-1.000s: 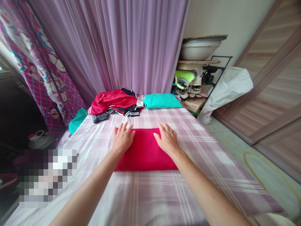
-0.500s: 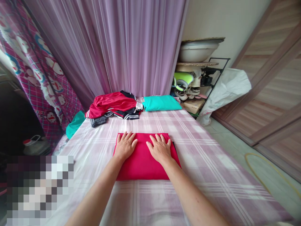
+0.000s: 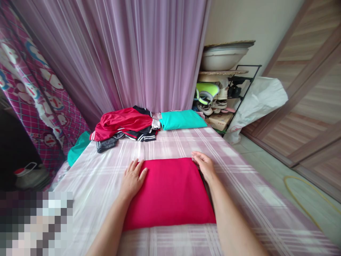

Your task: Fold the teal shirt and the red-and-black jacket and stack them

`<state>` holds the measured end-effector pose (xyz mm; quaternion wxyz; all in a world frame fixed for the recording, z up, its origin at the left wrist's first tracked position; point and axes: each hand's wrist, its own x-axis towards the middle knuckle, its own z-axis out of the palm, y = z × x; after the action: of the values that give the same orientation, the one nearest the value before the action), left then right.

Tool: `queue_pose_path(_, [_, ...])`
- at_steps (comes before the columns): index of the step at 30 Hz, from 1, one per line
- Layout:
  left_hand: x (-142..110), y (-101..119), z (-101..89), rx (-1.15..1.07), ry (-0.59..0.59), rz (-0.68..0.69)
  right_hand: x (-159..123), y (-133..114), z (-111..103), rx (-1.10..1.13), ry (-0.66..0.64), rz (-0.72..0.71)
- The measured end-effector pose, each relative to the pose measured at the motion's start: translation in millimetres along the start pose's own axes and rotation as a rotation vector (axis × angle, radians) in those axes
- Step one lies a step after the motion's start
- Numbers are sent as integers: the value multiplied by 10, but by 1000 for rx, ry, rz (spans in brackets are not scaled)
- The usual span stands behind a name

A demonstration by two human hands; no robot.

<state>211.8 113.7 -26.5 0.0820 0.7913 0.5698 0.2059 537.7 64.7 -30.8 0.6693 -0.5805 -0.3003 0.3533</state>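
A red garment point(image 3: 169, 193), folded into a flat rectangle, lies on the plaid bed sheet point(image 3: 239, 199) in front of me. My left hand point(image 3: 133, 180) rests palm down along its left edge, fingers spread and thumb on the red cloth. At the far right corner, my right hand point(image 3: 205, 165) is turned on its side against the garment's edge. Its fingers stretch out close together, pointing left, and its palm side is hidden. Something dark shows along the garment's right side, beside my right wrist.
Farther back lie a heap of red and dark clothes point(image 3: 124, 124) and a folded turquoise cloth point(image 3: 183, 119). Purple curtains point(image 3: 160, 53) hang behind the bed. To the right stand a rack with shoes point(image 3: 220, 104) and a white bag point(image 3: 258, 101). A turquoise cloth point(image 3: 79, 147) hangs at the left edge.
My hands have moved apart from the garment's top to its left and right sides. The garment appears nearer and larger, and the view has shifted slightly.
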Motion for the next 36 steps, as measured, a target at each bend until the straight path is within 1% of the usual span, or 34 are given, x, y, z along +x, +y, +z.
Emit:
queue_pose_path(3, [11,-64,9,-91,7,16,24,119,-99,144,40,-17])
queue_pose_path(7, [20,-180,-100,-313,-12,0,45,117,-135,250,38,5])
queue_pose_path(10, [11,-313,-236,-517,-30,-94,68,78,-159,295,1,24])
queue_pose_path(13, [-7,-398,-335,-647,23,-237,75,51,-175,299,-25,40])
queue_pose_path(15, [-17,-394,-363,-676,45,-277,73,43,-175,297,-30,51])
queue_pose_path(21, [-33,-303,-361,-695,45,-290,74,55,-185,284,-41,50])
queue_pose_path(26, [-56,-330,-342,-704,41,-296,74,64,-215,284,-63,49])
queue_pose_path(31, [-82,-349,-332,-726,30,-311,59,58,-240,324,-50,104])
queue_pose_path(36, [-93,-367,-332,-727,17,-322,56,71,-275,318,-62,112])
